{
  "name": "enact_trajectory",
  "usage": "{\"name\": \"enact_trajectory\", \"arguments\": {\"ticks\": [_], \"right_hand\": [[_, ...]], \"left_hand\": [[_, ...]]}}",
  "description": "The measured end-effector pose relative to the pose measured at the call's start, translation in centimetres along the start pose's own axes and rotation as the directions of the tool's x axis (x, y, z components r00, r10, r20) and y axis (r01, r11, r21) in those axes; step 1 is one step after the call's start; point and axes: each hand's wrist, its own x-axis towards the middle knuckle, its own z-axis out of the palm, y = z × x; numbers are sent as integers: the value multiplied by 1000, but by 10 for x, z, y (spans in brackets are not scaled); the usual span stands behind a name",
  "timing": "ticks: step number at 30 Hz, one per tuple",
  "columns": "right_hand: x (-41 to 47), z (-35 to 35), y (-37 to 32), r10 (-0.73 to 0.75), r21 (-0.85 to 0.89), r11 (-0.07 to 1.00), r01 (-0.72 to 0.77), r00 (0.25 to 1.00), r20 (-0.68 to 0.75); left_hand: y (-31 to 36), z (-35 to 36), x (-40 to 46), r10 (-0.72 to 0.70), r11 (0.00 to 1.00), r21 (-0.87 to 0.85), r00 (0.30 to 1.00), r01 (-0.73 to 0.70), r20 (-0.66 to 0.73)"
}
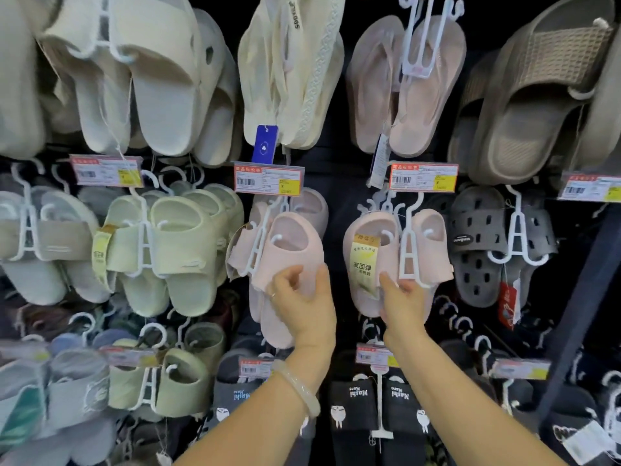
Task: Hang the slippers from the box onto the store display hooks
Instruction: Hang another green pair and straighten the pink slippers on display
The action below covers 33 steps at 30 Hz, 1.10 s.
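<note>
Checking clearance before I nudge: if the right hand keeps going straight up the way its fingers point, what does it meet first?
The right hand already touches the pink slipper pair; continuing upward, it likely meets their white hanger first, though depth is unclear.

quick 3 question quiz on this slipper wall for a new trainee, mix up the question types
1. True or false: both hands touch pink slippers.
2. What is on the left wrist?
A) a watch
B) a pale bangle
C) nothing
3. Fill in: the pair hanging directly to the right of the right-hand pink pair is dark ____ with holes.

Key
1. True: the left hand holds the left pink pair and the right hand touches the right pink pair, each on a white plastic hanger.
2. B: a pale bangle.
3. Grey: the grey perforated pair.
</note>
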Motion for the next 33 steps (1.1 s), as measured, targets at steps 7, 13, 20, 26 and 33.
{"name": "enact_trajectory", "arguments": {"ticks": [7, 13, 20, 26, 33], "right_hand": [[-12, 17, 14, 308, 189, 923, -334, 939, 151], [-12, 23, 17, 302, 223, 896, -384, 895, 328], [-11, 26, 14, 249, 221, 909, -355, 884, 395], [-9, 26, 12, 237, 220, 913, -343, 887, 396], [-4, 26, 14, 226, 217, 918, -333, 887, 403]], "left_hand": [[-16, -40, 58, -575, 803, -187, 818, 567, 11], [-22, -34, 57, -677, 707, -81, 706, 702, 206], [-20, -22, 38, -657, 704, -136, 712, 697, 250], [-18, -14, 31, -630, 715, -141, 718, 685, 295], [-23, -4, 32, -627, 724, -123, 721, 679, 295]]}}
